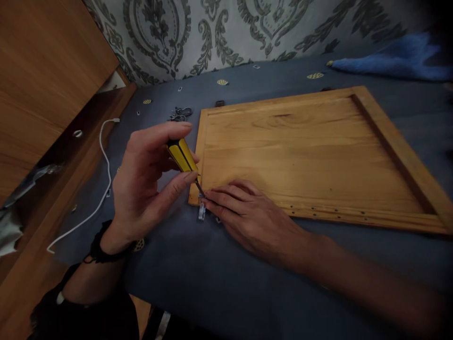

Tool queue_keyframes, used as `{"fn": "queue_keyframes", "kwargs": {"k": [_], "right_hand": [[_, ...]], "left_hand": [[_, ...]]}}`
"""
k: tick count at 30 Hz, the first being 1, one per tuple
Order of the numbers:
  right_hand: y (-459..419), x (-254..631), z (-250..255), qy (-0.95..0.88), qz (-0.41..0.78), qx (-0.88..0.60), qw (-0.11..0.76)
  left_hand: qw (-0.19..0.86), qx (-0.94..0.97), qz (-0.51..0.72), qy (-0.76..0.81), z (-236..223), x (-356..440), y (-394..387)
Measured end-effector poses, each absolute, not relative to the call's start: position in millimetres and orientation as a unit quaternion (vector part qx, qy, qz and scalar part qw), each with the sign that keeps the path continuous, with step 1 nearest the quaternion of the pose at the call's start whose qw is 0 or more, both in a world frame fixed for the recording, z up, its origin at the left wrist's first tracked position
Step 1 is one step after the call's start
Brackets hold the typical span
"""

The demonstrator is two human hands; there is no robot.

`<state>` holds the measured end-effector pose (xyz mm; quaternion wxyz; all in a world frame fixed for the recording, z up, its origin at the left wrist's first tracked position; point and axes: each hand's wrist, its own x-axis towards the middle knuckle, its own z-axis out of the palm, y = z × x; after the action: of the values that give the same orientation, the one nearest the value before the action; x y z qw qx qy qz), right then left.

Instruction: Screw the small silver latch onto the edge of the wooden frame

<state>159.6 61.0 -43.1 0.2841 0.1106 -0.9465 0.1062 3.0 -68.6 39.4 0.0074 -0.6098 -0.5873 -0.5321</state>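
My left hand (pixel 146 182) is closed around a yellow-and-black screwdriver (pixel 183 158), whose tip points down at the near left corner of a framed wooden panel (pixel 300 146). My right hand (pixel 244 212) lies on that same corner, fingers pressed together by the screwdriver tip, steadying a small metal bracket (pixel 201 211) that hangs at the panel's edge. The panel lies flat on a dark blue cloth (pixel 198 278). A row of small holes runs along its near rail.
A white cable (pixel 104 160) trails along the left of the cloth. Small metal hardware (pixel 180 113) lies behind my left hand. Wooden furniture (pixel 46 71) stands at the left, a blue fabric piece (pixel 396 59) at the far right, patterned wallpaper behind.
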Motion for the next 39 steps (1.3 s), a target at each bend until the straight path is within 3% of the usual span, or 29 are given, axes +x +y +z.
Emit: {"fn": "queue_keyframes", "kwargs": {"k": [39], "right_hand": [[60, 159, -44, -0.944, 0.106, 0.108, 0.294]], "left_hand": [[0.033, -0.658, -0.524, -0.54, 44, -6, -65]]}}
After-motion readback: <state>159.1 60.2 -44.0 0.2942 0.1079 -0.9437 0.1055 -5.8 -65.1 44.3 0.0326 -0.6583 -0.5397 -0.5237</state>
